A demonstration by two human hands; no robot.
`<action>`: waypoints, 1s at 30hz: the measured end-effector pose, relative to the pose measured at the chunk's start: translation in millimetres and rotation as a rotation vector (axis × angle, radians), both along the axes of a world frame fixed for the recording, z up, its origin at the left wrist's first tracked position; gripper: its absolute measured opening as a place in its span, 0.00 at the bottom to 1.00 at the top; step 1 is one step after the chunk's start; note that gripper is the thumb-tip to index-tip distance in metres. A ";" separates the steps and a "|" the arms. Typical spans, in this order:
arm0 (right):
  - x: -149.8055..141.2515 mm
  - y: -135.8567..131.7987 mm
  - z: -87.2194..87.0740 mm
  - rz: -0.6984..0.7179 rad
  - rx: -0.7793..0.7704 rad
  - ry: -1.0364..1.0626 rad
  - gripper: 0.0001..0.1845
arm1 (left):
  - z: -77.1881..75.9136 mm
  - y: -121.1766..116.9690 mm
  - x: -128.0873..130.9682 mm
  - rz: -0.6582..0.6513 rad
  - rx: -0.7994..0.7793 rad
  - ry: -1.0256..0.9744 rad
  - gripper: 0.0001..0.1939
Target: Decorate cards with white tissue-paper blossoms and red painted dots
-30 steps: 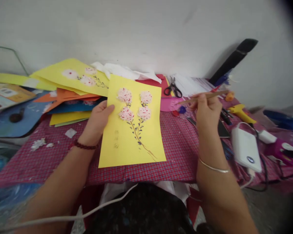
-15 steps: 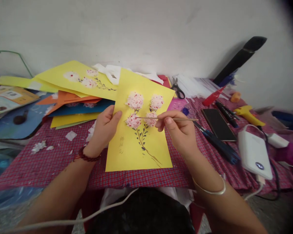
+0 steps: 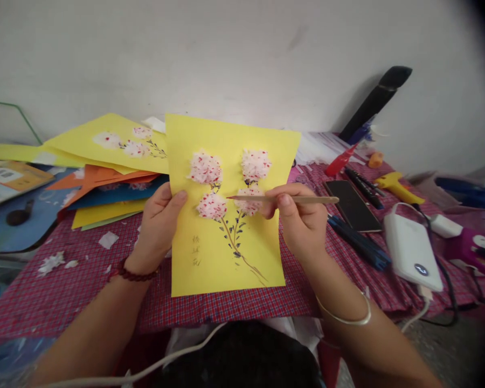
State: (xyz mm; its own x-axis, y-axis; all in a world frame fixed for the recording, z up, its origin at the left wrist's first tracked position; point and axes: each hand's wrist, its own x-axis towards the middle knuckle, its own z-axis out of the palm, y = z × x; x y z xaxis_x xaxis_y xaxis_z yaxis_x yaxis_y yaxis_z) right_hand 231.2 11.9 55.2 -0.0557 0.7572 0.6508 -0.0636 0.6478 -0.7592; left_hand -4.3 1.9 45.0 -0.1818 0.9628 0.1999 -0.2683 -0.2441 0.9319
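My left hand (image 3: 159, 226) grips the left edge of a yellow sheet of paper (image 3: 222, 269), thumb on its front, holding it tilted up above the table. Fluffy white paper flowers (image 3: 205, 168) speckled with red stand out from the sheet, over drawn brown stems and dark leaves. Handwritten characters run down its lower left. In my right hand (image 3: 301, 218), pinched between thumb and fingers, is a thin wooden stick (image 3: 315, 199) with a pointed reddish tip. The tip is at the right side of the lower left flower; whether it touches is unclear.
Yellow flower sheets (image 3: 105, 153) and coloured papers (image 3: 109, 214) are stacked at left, near white paper scraps (image 3: 52, 263). To the right are a phone (image 3: 352, 206), a blue cutter (image 3: 359, 242), a red tube (image 3: 341, 160), a yellow glue gun (image 3: 398, 186) and a white power bank (image 3: 413, 250).
My right hand has moved left with the stick, from over the paint at the right to the flowers on the sheet. The sheet is now held more toward me.
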 end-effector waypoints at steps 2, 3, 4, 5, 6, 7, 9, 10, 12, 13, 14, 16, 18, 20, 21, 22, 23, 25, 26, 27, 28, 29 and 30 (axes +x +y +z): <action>0.1 -2.6 0.2 0.020 0.030 -0.013 0.09 | -0.7 0.7 0.2 0.003 0.007 -0.020 0.11; 0.0 -3.6 0.1 0.030 0.039 -0.020 0.09 | -1.0 0.6 0.5 0.007 0.011 -0.023 0.11; -0.2 -4.5 -0.1 0.036 0.045 -0.029 0.09 | -1.3 0.4 0.8 0.010 0.013 -0.022 0.11; -0.4 -5.2 -0.4 0.041 0.049 -0.043 0.09 | -1.6 0.0 1.0 0.017 0.018 -0.019 0.10; -0.7 -5.6 -0.7 0.044 0.053 -0.059 0.09 | -1.8 -0.5 1.2 0.022 0.020 -0.015 0.10; -1.1 -5.9 -1.0 0.048 0.054 -0.076 0.09 | -1.9 -1.0 1.3 0.028 0.022 -0.011 0.10; -2.0 -6.3 -1.5 0.060 0.048 -0.102 0.09 | -2.0 -2.0 1.1 0.043 0.026 -0.006 0.10; -2.5 -6.4 -1.7 0.069 0.044 -0.110 0.09 | -1.9 -2.3 0.8 0.048 0.025 -0.004 0.10; -3.1 -7.0 -1.7 0.097 0.027 -0.128 0.09 | -1.4 -2.8 -0.1 0.049 0.020 0.004 0.10; -3.1 -7.4 -1.5 0.113 0.018 -0.136 0.09 | -1.1 -3.0 -0.5 0.048 0.023 0.007 0.10; -2.8 -7.8 -1.1 0.124 0.014 -0.136 0.09 | -0.6 -3.2 -0.7 0.037 0.022 0.010 0.10; -1.9 -8.8 -0.2 0.123 0.018 -0.110 0.10 | 0.6 -3.5 -0.6 0.030 0.026 0.002 0.10; -1.4 -10.1 0.4 0.098 0.035 -0.071 0.10 | 1.7 -3.9 0.3 0.045 0.033 -0.012 0.10; -2.2 -11.8 0.7 0.098 0.038 -0.067 0.10 | 2.6 -4.4 1.3 0.064 0.023 -0.018 0.10; -3.0 -12.8 1.0 0.117 0.029 -0.080 0.10 | 2.9 -4.6 1.7 0.075 0.025 -0.019 0.10; -3.6 -13.5 1.6 0.140 0.018 -0.094 0.10 | 3.0 -4.7 1.9 0.078 0.023 -0.017 0.10; -3.6 -13.7 2.8 0.155 0.010 -0.098 0.09 | 3.2 -4.7 2.0 0.080 0.022 -0.015 0.11; 0.1 -10.9 7.5 0.120 0.011 -0.050 0.09 | 3.3 -4.2 1.7 0.079 0.010 -0.008 0.11; 4.6 -7.1 10.8 0.057 0.028 0.015 0.08 | 3.4 -3.8 1.5 0.077 -0.005 -0.003 0.11; 11.2 -1.6 14.4 -0.029 0.056 0.099 0.08 | 3.7 -3.3 1.1 0.078 -0.028 0.003 0.11; 19.9 5.7 17.9 -0.131 0.082 0.188 0.09 | 4.1 -2.8 0.7 0.082 -0.061 0.013 0.11; 30.4 14.5 20.6 -0.226 0.103 0.258 0.10 | 4.6 -2.3 0.1 0.091 -0.096 0.026 0.10; 42.2 24.2 22.2 -0.311 0.099 0.293 0.10 | 5.2 -1.7 -0.8 0.109 -0.135 0.044 0.08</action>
